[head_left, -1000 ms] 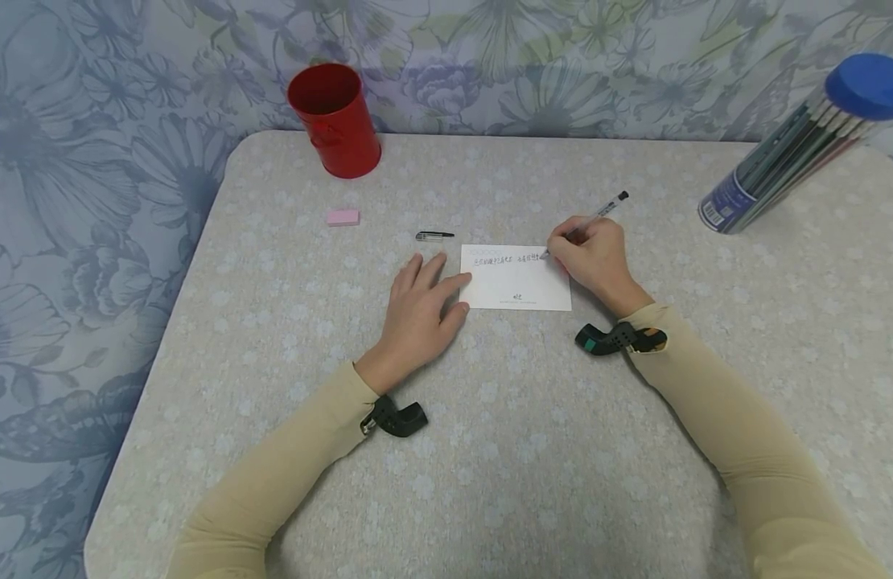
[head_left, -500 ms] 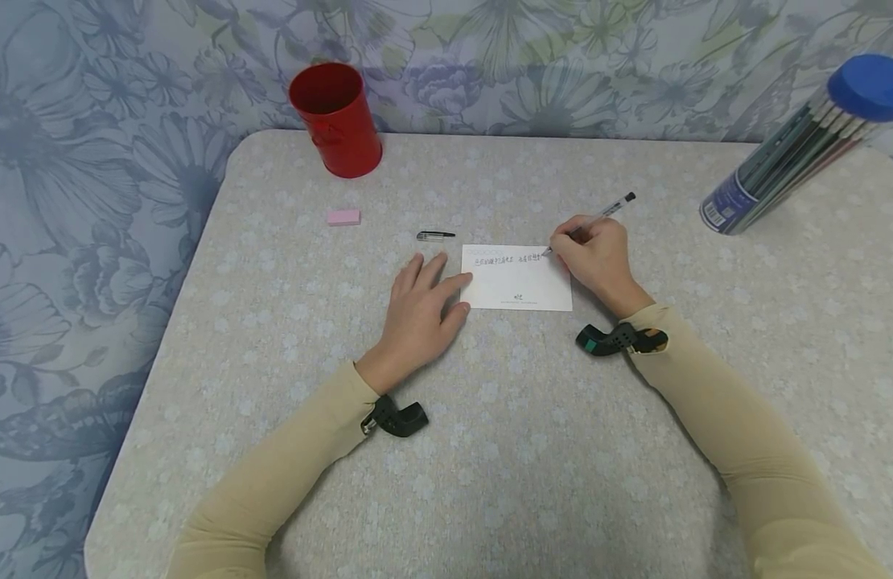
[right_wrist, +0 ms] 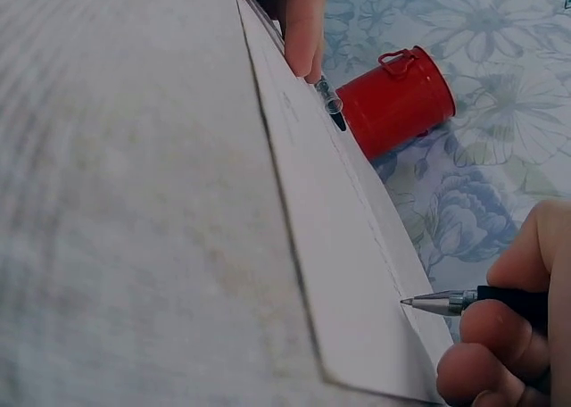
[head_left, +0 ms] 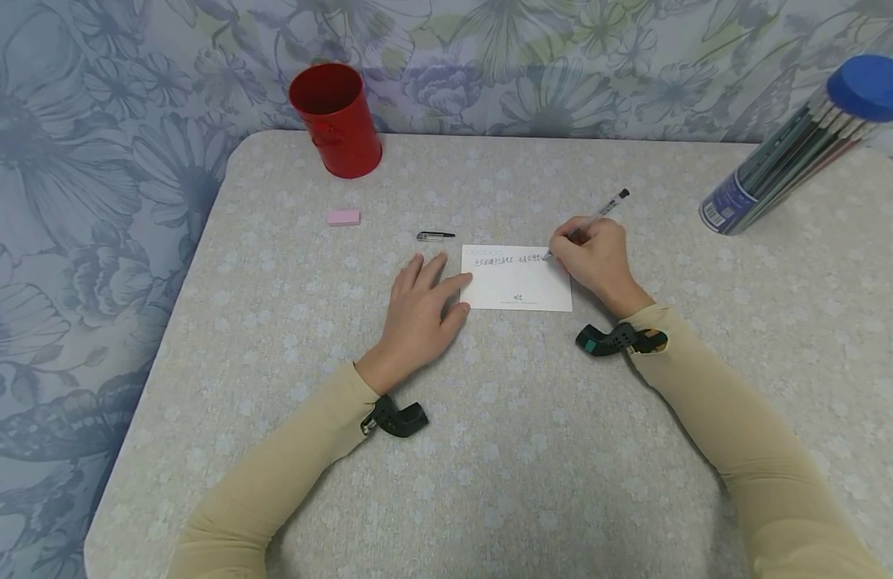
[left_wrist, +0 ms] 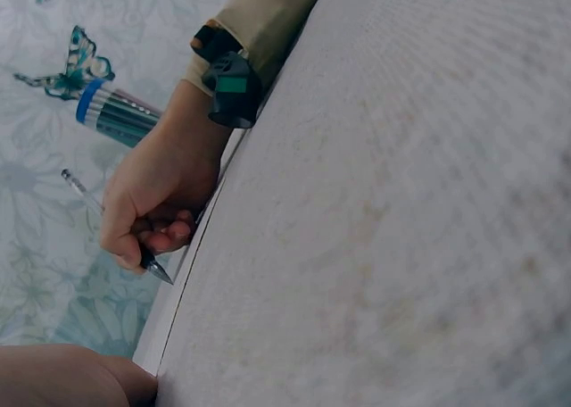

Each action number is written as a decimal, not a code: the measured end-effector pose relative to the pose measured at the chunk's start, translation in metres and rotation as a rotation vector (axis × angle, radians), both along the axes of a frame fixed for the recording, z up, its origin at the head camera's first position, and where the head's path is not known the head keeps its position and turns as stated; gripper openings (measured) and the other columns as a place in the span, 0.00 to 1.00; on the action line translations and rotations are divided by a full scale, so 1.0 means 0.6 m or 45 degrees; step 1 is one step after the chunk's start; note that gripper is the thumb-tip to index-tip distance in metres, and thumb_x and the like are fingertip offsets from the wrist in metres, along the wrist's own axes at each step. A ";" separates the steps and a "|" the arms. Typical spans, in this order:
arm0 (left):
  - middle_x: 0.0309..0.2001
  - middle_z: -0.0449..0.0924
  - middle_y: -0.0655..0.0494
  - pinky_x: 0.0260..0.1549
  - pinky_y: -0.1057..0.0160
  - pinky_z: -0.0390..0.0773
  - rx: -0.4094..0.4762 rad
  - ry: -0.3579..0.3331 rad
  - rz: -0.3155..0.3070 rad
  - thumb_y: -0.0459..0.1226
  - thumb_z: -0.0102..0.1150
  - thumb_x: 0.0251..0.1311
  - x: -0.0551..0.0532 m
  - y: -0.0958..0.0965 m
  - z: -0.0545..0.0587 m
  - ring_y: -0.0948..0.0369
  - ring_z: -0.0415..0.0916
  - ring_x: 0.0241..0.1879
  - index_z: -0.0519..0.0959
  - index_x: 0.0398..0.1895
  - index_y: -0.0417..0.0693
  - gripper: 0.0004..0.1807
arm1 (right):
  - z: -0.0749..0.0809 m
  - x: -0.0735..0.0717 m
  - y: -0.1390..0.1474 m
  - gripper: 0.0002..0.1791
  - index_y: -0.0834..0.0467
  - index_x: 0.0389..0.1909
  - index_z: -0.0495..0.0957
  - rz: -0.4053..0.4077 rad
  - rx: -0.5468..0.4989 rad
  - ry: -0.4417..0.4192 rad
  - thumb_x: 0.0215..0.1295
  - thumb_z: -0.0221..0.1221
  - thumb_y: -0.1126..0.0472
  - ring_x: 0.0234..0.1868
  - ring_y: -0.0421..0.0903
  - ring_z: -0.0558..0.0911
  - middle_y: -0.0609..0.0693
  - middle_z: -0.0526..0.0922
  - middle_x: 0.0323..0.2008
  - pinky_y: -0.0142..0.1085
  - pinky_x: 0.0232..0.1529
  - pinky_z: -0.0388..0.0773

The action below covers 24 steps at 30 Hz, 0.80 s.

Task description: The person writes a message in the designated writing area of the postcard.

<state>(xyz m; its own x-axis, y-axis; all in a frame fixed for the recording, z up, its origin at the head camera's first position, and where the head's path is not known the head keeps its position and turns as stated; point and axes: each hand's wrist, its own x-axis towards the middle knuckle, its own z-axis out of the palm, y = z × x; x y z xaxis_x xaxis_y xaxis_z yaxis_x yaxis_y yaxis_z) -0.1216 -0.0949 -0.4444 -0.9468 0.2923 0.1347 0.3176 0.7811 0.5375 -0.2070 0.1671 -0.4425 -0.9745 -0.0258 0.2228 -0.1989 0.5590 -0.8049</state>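
Observation:
A white card (head_left: pixel 515 281) lies on the table with a line of handwriting along its upper part and a small printed mark near the bottom. My right hand (head_left: pixel 594 257) grips a pen (head_left: pixel 609 206) over the card's upper right, thumb and fingers curled round the barrel. In the right wrist view the metal tip of the pen (right_wrist: pixel 437 303) meets the card at the end of the written line. Spread flat, my left hand (head_left: pixel 421 314) rests at the card's left edge, index finger and thumb touching it. The black pen cap (head_left: pixel 435 236) lies just beyond the left fingers.
A pink eraser-like block (head_left: pixel 343 218) lies at the left, in front of a red metal cup (head_left: pixel 338 121). At the far right stands a clear tube (head_left: pixel 772 161) of pencils with a blue lid. Patterned cloth (head_left: pixel 490 64) covers the wall behind the table.
The pen's upper end has swung slightly right, then back left, while its tip works at the end of the writing. The left hand and card stay in place.

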 end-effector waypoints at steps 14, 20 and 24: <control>0.75 0.63 0.37 0.75 0.31 0.48 0.006 -0.001 0.002 0.40 0.57 0.69 0.001 0.000 0.001 0.33 0.49 0.78 0.80 0.65 0.47 0.22 | 0.000 0.000 -0.001 0.10 0.65 0.23 0.85 -0.010 -0.002 -0.005 0.54 0.56 0.67 0.14 0.38 0.69 0.46 0.77 0.13 0.27 0.16 0.60; 0.75 0.64 0.37 0.74 0.30 0.49 0.006 0.005 0.001 0.39 0.58 0.69 0.001 0.000 0.002 0.32 0.50 0.78 0.80 0.65 0.47 0.22 | 0.000 0.000 -0.002 0.10 0.65 0.24 0.86 0.002 0.007 0.004 0.54 0.56 0.67 0.15 0.38 0.69 0.49 0.78 0.14 0.27 0.16 0.59; 0.75 0.64 0.37 0.75 0.31 0.49 0.000 0.009 0.002 0.39 0.58 0.69 0.000 0.000 0.000 0.32 0.50 0.78 0.80 0.65 0.47 0.22 | 0.001 0.001 -0.003 0.10 0.65 0.24 0.86 0.011 0.005 0.006 0.54 0.56 0.67 0.16 0.39 0.70 0.52 0.80 0.16 0.27 0.17 0.60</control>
